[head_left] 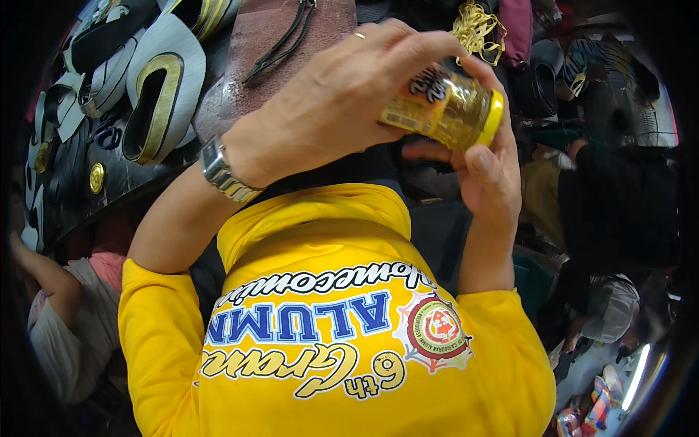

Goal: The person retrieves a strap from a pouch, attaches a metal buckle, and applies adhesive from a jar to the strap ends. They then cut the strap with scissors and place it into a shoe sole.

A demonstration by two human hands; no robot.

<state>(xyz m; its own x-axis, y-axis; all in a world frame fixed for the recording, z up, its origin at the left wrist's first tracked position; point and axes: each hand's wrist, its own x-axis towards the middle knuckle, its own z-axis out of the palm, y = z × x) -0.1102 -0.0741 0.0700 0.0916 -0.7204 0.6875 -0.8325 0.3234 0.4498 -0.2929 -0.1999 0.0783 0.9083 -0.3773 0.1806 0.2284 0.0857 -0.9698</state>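
Observation:
A small glass jar (443,109) with a yellow lid (492,120) is tilted in front of my chest, at the far side of the view. Through the glass its contents look yellowish, and a printed label wraps part of it. My left hand (338,98), with a metal watch on its wrist, is closed over the label end of the jar. At the lid end, my right hand (491,178) curls round, its thumb by the lid's lower edge. Some right-hand fingers are hidden behind the jar.
Grey and gold sandal pieces (166,84) lie on the dark table (109,207) at left, near a round gold lid (96,178). Black cords (280,47) lie on a reddish-brown board (255,87). Yellow strips (478,33) sit beyond the jar. Other people are at both sides.

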